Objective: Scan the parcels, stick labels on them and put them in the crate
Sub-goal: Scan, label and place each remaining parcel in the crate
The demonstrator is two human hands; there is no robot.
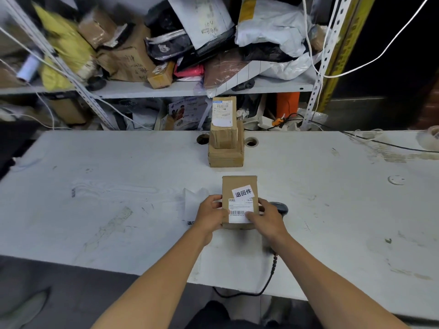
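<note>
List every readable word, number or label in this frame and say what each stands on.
"退回件": white sticker on the held parcel.
"14/42": top right of that parcel's shipping label.
Barcode number below it: too small to read reliably.
"退": cut-off print on the backing sheet.
Upright box's label, shelf boxes' handwriting: unreadable.

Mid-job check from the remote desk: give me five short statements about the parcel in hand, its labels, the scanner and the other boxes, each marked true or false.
1. Both hands hold the cardboard parcel. True: left hand on its left edge, right hand on its right.
2. The parcel bears no labels. False: a white sticker and a barcode label are on top.
3. The scanner lies on the table right of the parcel. True.
4. The right hand grips the scanner. False: it holds the parcel.
5. Two boxes are stacked farther back. True.
</note>
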